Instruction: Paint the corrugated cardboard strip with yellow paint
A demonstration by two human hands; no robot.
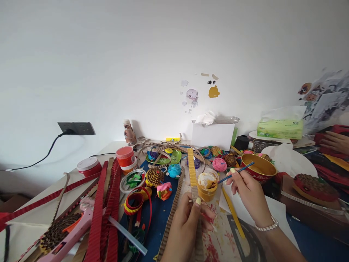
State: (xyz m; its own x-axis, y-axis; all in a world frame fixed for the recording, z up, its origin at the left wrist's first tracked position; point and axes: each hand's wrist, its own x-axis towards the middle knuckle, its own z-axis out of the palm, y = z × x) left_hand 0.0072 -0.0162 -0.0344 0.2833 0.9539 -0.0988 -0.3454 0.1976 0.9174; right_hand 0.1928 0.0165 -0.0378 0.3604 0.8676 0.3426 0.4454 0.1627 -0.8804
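My left hand pinches a long strip of corrugated cardboard between thumb and fingers. Its far end is painted yellow, while the near part is bare brown. In my right hand, a blue paintbrush is gripped with its tip down in an open jar of yellow paint. White and yellow paint coats the jar's mouth. The jar stands just right of the strip. Beside it lies a yellow-painted strip on white paper, and a plain brown corrugated strip lies to the left of my left hand.
Red corrugated strips and a pink glue gun with a glue stick lie at left. Rolled paper pieces crowd the middle. A gold-lined bowl stands right, below a tissue pack. Another person's hand shows far right.
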